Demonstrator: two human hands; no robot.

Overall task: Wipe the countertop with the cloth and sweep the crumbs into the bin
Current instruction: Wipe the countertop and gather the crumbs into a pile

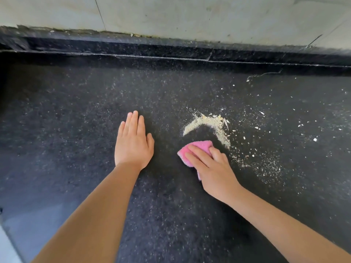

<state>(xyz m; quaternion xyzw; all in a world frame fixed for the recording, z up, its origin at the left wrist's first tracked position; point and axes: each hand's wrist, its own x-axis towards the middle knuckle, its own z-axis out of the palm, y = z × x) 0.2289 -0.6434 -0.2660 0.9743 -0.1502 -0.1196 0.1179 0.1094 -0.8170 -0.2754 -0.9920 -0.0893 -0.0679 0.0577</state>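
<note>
cloth (193, 149): mostly hidden under right hand (212, 173) | forearms: cut off at bottom edge | far scattered specks: too small to identify

- A pale wall (190, 14) runs across the top, its surface smudged and marked with thin dark seam lines.
- A raised dark ledge (133, 47) sits at the wall's foot, speckled like stone, with a light line along its lower edge and a joint right of centre.
- A thin pale thread (264, 74) lies curled at the far right, near the ledge.
- A light strip (7, 247) shows at the lower left corner.
</note>
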